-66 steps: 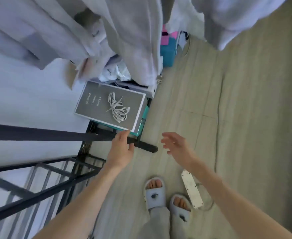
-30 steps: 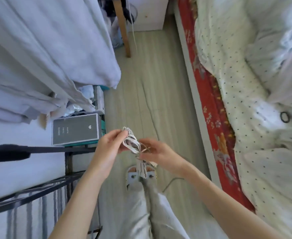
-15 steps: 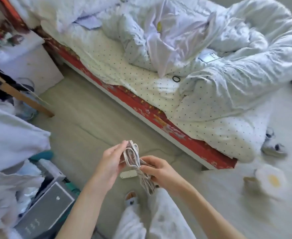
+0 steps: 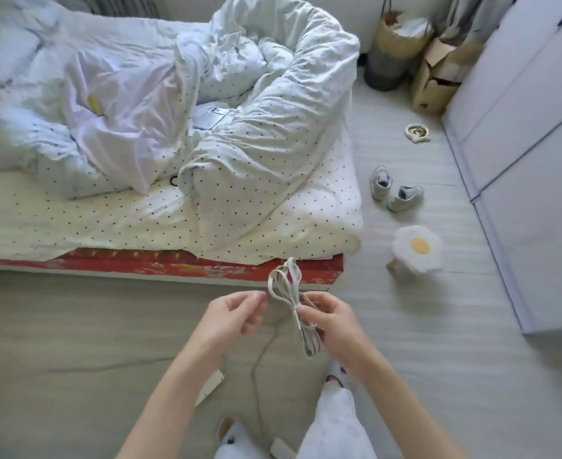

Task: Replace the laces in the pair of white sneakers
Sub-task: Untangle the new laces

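Now, laces: a white bundle of laces (image 4: pixel 291 299), looped and tied at its middle, held in the air in front of the bed's edge, above the floor.
Right hand: the right hand (image 4: pixel 334 324) pinches the bundle at its tied middle, fingers curled round it; loops stick up above and hang down below the grip.
Left hand: the left hand (image 4: pixel 231 314) is just beside the upper loops, fingers loosely curled; whether its fingertips touch the laces I cannot tell.
Sneakers: a pair of pale sneakers (image 4: pixel 395 190) lies on the floor (image 4: pixel 74 326) well apart to the right, near the bed's corner.
Bed: the bed (image 4: pixel 107 220) carries a dotted sheet and a rumpled duvet (image 4: pixel 266 127).
Further out: a stool with a flower-shaped cushion (image 4: pixel 419 248) stands near the sneakers, beside a white wardrobe (image 4: pixel 531 160).
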`<state>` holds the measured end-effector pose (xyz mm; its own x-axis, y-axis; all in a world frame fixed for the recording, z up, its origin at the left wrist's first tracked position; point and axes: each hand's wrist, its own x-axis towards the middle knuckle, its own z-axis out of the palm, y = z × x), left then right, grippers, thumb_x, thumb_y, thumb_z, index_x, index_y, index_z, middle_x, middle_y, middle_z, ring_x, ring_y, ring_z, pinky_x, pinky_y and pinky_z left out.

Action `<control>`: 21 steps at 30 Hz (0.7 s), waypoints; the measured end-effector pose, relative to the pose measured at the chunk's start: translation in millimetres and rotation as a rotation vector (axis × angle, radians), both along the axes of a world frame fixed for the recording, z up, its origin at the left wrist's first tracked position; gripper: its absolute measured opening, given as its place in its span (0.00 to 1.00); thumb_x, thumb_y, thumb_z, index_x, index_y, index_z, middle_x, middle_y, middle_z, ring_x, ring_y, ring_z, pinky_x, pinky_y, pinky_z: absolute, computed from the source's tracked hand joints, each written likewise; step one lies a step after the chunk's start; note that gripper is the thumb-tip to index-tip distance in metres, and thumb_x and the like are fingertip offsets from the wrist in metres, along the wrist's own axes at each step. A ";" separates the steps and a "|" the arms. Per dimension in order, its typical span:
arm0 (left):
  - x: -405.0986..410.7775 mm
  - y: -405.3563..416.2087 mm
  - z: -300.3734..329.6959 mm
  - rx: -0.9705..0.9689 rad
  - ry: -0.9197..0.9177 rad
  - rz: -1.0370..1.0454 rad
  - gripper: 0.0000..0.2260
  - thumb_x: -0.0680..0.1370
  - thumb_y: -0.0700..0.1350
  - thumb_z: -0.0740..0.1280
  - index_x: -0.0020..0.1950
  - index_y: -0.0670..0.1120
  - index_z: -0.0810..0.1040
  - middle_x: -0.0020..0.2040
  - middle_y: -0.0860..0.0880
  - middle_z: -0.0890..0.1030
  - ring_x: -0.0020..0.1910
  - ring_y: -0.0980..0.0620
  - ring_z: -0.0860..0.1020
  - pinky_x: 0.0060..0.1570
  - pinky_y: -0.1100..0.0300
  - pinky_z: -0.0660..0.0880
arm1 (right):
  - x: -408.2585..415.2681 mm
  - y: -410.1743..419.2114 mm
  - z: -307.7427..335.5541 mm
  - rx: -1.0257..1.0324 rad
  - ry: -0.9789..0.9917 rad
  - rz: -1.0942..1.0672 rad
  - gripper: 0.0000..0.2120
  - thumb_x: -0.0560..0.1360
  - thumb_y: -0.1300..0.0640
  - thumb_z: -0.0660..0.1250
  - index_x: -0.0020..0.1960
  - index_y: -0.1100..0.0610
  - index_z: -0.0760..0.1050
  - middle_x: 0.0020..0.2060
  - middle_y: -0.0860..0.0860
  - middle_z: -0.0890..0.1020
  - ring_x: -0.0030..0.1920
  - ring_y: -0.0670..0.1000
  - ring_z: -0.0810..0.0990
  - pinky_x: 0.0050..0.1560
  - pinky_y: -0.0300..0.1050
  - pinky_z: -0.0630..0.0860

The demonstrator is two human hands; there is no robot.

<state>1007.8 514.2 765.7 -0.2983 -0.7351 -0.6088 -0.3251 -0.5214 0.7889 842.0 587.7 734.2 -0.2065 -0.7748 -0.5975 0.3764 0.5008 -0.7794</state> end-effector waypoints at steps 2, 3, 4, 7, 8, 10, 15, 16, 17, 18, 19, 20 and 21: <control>-49.9 -1.6 2.4 -0.052 0.006 -0.089 0.05 0.77 0.45 0.66 0.50 0.50 0.81 0.44 0.52 0.84 0.40 0.56 0.79 0.43 0.63 0.75 | -45.5 -3.7 0.0 -0.018 -0.033 -0.093 0.07 0.72 0.66 0.70 0.48 0.59 0.78 0.40 0.51 0.83 0.39 0.46 0.81 0.41 0.40 0.77; -73.2 -1.8 5.0 -0.070 0.005 -0.117 0.05 0.77 0.45 0.67 0.51 0.49 0.81 0.44 0.52 0.84 0.39 0.58 0.79 0.41 0.65 0.75 | -64.8 -5.6 1.3 -0.032 -0.040 -0.116 0.06 0.72 0.67 0.69 0.47 0.59 0.77 0.39 0.51 0.83 0.37 0.45 0.81 0.39 0.38 0.76; -98.1 -1.1 7.5 -0.089 0.014 -0.146 0.05 0.76 0.45 0.68 0.50 0.49 0.80 0.43 0.51 0.84 0.38 0.60 0.79 0.38 0.68 0.74 | -84.6 -6.9 3.6 -0.047 -0.039 -0.133 0.06 0.72 0.67 0.69 0.46 0.59 0.77 0.37 0.50 0.83 0.36 0.45 0.81 0.37 0.37 0.76; -185.2 1.0 11.8 -0.129 0.049 -0.221 0.06 0.73 0.47 0.71 0.48 0.48 0.81 0.41 0.50 0.84 0.36 0.61 0.80 0.34 0.70 0.72 | -155.4 -5.0 12.5 -0.089 0.038 -0.175 0.05 0.71 0.67 0.70 0.43 0.59 0.76 0.34 0.50 0.82 0.36 0.46 0.80 0.36 0.35 0.74; -212.2 1.6 12.8 -0.137 0.047 -0.249 0.06 0.72 0.48 0.71 0.47 0.48 0.81 0.40 0.51 0.84 0.36 0.60 0.80 0.35 0.69 0.71 | -177.9 -2.5 16.0 -0.095 0.079 -0.192 0.05 0.71 0.67 0.70 0.42 0.58 0.76 0.33 0.49 0.81 0.35 0.45 0.79 0.36 0.34 0.74; -258.7 3.4 13.5 -0.151 0.030 -0.306 0.05 0.72 0.48 0.72 0.45 0.49 0.82 0.39 0.52 0.84 0.36 0.61 0.79 0.35 0.70 0.71 | -219.0 3.8 22.8 -0.116 0.131 -0.232 0.06 0.71 0.68 0.69 0.41 0.58 0.76 0.32 0.48 0.81 0.34 0.43 0.79 0.36 0.33 0.74; -338.5 1.8 16.3 -0.165 0.030 -0.371 0.04 0.75 0.41 0.68 0.45 0.46 0.83 0.41 0.50 0.85 0.38 0.63 0.79 0.37 0.73 0.70 | -298.7 12.4 31.2 -0.121 0.152 -0.237 0.08 0.73 0.70 0.66 0.43 0.58 0.78 0.35 0.50 0.82 0.37 0.45 0.79 0.41 0.37 0.75; -350.7 -2.0 17.5 -0.161 0.036 -0.384 0.04 0.76 0.42 0.68 0.46 0.45 0.83 0.40 0.50 0.84 0.37 0.64 0.79 0.37 0.72 0.70 | -311.1 10.1 32.1 -0.123 0.148 -0.236 0.09 0.73 0.70 0.66 0.42 0.58 0.78 0.35 0.50 0.82 0.37 0.45 0.79 0.42 0.38 0.76; -363.4 -7.1 18.5 -0.160 0.045 -0.390 0.04 0.76 0.42 0.68 0.46 0.45 0.83 0.40 0.51 0.84 0.35 0.64 0.78 0.37 0.72 0.70 | -323.2 6.3 33.5 -0.124 0.143 -0.246 0.09 0.73 0.71 0.66 0.42 0.58 0.78 0.35 0.50 0.82 0.38 0.46 0.78 0.43 0.39 0.76; -376.2 -13.6 19.1 -0.168 0.052 -0.387 0.04 0.76 0.43 0.68 0.45 0.45 0.83 0.38 0.53 0.84 0.34 0.65 0.77 0.36 0.72 0.69 | -335.0 1.4 34.0 -0.127 0.136 -0.260 0.09 0.72 0.71 0.66 0.43 0.58 0.78 0.35 0.51 0.82 0.38 0.47 0.79 0.44 0.40 0.76; -389.5 -20.9 19.8 -0.184 0.057 -0.379 0.05 0.75 0.44 0.69 0.45 0.44 0.83 0.37 0.54 0.83 0.33 0.66 0.76 0.35 0.73 0.69 | -346.8 -4.4 34.5 -0.132 0.124 -0.275 0.09 0.72 0.71 0.66 0.43 0.58 0.78 0.36 0.52 0.82 0.38 0.47 0.79 0.44 0.40 0.76; -403.8 -28.2 20.3 -0.207 0.059 -0.370 0.05 0.75 0.45 0.69 0.44 0.44 0.83 0.35 0.55 0.82 0.32 0.67 0.76 0.34 0.73 0.68 | -358.7 -11.0 34.9 -0.140 0.109 -0.288 0.09 0.72 0.71 0.66 0.43 0.58 0.78 0.36 0.52 0.82 0.38 0.47 0.79 0.44 0.39 0.76; -417.9 -35.4 20.4 -0.232 0.062 -0.353 0.05 0.75 0.45 0.70 0.43 0.44 0.83 0.34 0.55 0.82 0.32 0.67 0.76 0.33 0.73 0.68 | -370.1 -18.2 36.2 -0.151 0.096 -0.299 0.09 0.72 0.71 0.66 0.44 0.59 0.78 0.37 0.52 0.82 0.39 0.47 0.80 0.45 0.39 0.76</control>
